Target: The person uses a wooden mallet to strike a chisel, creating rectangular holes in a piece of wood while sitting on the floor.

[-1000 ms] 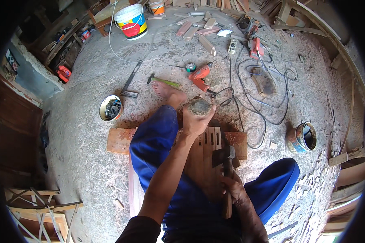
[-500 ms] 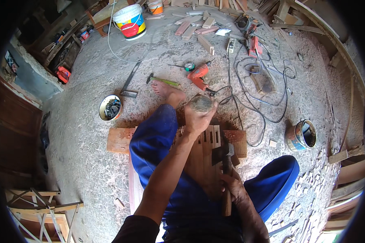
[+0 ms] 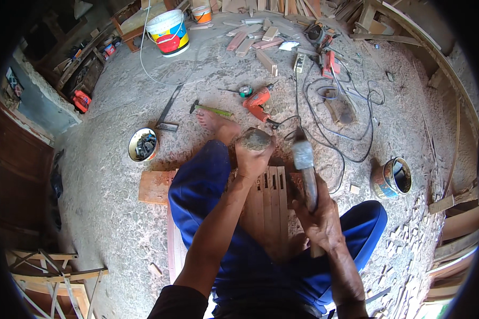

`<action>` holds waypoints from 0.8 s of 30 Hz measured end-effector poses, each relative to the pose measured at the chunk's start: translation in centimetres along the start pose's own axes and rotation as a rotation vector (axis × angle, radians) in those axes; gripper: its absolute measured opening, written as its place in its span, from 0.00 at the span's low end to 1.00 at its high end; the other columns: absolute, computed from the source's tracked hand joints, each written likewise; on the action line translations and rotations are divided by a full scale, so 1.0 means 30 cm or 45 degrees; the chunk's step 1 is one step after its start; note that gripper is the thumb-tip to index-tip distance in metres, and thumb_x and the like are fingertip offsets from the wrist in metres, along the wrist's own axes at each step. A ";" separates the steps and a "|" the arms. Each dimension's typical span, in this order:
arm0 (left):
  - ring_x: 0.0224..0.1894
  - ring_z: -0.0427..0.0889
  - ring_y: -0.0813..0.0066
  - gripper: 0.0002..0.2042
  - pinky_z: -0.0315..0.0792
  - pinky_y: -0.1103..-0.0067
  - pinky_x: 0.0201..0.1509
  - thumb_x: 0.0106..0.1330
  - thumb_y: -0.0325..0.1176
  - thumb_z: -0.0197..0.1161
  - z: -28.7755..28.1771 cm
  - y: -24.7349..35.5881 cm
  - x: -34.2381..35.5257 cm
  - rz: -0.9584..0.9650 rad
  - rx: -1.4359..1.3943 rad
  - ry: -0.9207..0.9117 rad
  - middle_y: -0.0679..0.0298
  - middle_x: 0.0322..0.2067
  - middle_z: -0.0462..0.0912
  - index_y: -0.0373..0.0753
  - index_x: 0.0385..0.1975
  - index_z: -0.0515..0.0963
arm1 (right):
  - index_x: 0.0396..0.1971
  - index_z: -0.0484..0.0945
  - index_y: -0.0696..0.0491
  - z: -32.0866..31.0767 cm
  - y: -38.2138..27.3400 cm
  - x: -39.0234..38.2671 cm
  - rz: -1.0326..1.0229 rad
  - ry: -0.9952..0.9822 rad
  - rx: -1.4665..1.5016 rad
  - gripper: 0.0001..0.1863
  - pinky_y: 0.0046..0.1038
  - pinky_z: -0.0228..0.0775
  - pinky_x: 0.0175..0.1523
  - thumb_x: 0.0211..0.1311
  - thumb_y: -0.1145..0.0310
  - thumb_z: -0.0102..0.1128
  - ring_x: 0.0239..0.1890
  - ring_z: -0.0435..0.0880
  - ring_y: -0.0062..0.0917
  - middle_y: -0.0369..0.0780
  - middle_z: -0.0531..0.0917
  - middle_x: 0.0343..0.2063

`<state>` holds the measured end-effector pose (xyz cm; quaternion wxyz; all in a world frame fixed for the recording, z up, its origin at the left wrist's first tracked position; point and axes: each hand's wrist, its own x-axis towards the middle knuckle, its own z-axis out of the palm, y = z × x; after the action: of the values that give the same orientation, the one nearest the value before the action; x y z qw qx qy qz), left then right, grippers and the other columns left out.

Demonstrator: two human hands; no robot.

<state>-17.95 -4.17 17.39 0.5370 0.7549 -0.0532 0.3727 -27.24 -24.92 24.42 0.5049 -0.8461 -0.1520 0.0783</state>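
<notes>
My left hand is closed round an upright chisel, and its broad, battered handle end faces up above the fist. The chisel's blade is hidden below the hand. My right hand grips the wooden handle of a hatchet, raised so that its worn grey metal head points up and away, right of the left fist. Beneath both hands, wooden strips with dark slots lie side by side between my legs, across a reddish wooden block.
Beyond my bare foot lie a green-handled hammer, a red drill and a metal square. Small buckets stand left and right. A cable loops across the floor at right. Wood offcuts lie farther back.
My right hand has lifted the hatchet from low over the strips, and its head has swung up and away. The left hand keeps its grip on the chisel, nearly in place.
</notes>
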 end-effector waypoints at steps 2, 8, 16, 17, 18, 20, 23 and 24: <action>0.31 0.83 0.68 0.05 0.75 0.72 0.37 0.57 0.24 0.69 -0.015 0.005 -0.003 0.048 0.053 -0.038 0.61 0.29 0.85 0.34 0.31 0.81 | 0.70 0.54 0.56 -0.029 -0.044 0.038 -0.218 -0.018 -0.207 0.40 0.46 0.77 0.46 0.57 0.76 0.60 0.38 0.85 0.54 0.58 0.82 0.37; 0.43 0.82 0.75 0.18 0.77 0.77 0.48 0.53 0.17 0.69 0.000 -0.052 -0.052 -0.028 -0.115 -0.105 0.63 0.41 0.83 0.33 0.46 0.77 | 0.69 0.56 0.54 -0.086 -0.226 0.085 -0.411 0.012 -0.442 0.37 0.44 0.79 0.48 0.60 0.76 0.59 0.44 0.84 0.56 0.60 0.82 0.45; 0.49 0.78 0.63 0.20 0.76 0.66 0.51 0.72 0.46 0.53 0.057 -0.260 -0.123 -0.568 -1.800 -0.307 0.58 0.49 0.78 0.37 0.54 0.73 | 0.73 0.50 0.51 -0.033 -0.157 0.164 -0.244 -0.400 -1.180 0.48 0.47 0.79 0.45 0.50 0.76 0.63 0.36 0.84 0.54 0.55 0.80 0.43; 0.49 0.77 0.63 0.22 0.74 0.65 0.53 0.73 0.50 0.50 0.057 -0.258 -0.119 -0.647 -1.898 -0.354 0.58 0.49 0.78 0.38 0.53 0.73 | 0.73 0.50 0.51 -0.041 -0.141 0.160 -0.268 -0.374 -1.112 0.48 0.47 0.79 0.45 0.50 0.76 0.63 0.36 0.84 0.53 0.56 0.80 0.43; 0.51 0.76 0.65 0.21 0.72 0.67 0.55 0.72 0.50 0.53 0.065 -0.262 -0.132 -0.619 -1.472 -0.318 0.60 0.47 0.78 0.40 0.52 0.73 | 0.73 0.51 0.51 -0.050 -0.130 0.151 -0.292 -0.349 -1.045 0.49 0.47 0.79 0.45 0.49 0.75 0.64 0.37 0.84 0.52 0.56 0.80 0.43; 0.52 0.75 0.66 0.19 0.72 0.69 0.56 0.71 0.47 0.56 0.059 -0.331 -0.135 -0.454 -0.912 -0.168 0.60 0.46 0.79 0.39 0.52 0.73 | 0.72 0.53 0.51 -0.046 -0.143 0.143 -0.395 -0.274 -0.885 0.47 0.47 0.80 0.43 0.48 0.77 0.62 0.34 0.85 0.51 0.58 0.81 0.41; 0.49 0.79 0.66 0.17 0.77 0.71 0.50 0.67 0.36 0.61 0.107 -0.321 -0.072 -0.443 -1.021 0.082 0.59 0.46 0.80 0.35 0.52 0.74 | 0.71 0.55 0.51 -0.090 -0.221 0.135 -0.483 -0.188 -0.655 0.45 0.45 0.82 0.40 0.50 0.80 0.60 0.31 0.87 0.48 0.56 0.83 0.40; 0.47 0.80 0.68 0.16 0.77 0.73 0.49 0.64 0.31 0.65 0.106 -0.274 -0.057 -0.669 -1.341 0.183 0.60 0.44 0.81 0.34 0.50 0.75 | 0.70 0.56 0.52 -0.113 -0.262 0.137 -0.523 -0.097 -0.621 0.43 0.43 0.82 0.38 0.51 0.80 0.58 0.29 0.87 0.45 0.55 0.84 0.38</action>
<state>-13.62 -3.99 9.55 0.9158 0.3476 -0.0059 0.2009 -23.82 -22.86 33.03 0.2864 -0.8903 -0.3526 -0.0324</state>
